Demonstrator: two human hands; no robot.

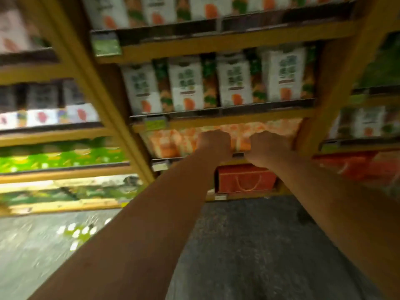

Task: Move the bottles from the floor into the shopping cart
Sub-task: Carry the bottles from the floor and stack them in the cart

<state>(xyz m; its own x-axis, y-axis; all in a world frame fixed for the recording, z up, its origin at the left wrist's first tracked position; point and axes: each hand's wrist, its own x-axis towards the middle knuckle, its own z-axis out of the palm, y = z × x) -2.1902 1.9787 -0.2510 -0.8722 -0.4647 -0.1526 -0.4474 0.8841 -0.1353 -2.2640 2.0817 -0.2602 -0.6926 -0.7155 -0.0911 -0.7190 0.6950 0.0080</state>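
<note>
Both arms reached toward a yellow shelf unit [216, 43] of juice cartons [186, 85], left hand [213, 142] and right hand [269, 146] side by side near a lower shelf's front edge. The blurred picture hid whether the fingers gripped anything. Neither bottles nor shopping cart showed above the grey floor [249, 234], leaving progress unclear.

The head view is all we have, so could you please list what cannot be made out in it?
1. Fingers of the left hand and right hand: head view, hidden behind the backs of the hands; grip unclear.
2. Orange packs and price tag: head view, motion blur; print unreadable.
3. Bottles, shopping cart: nowhere in the head view.
</note>
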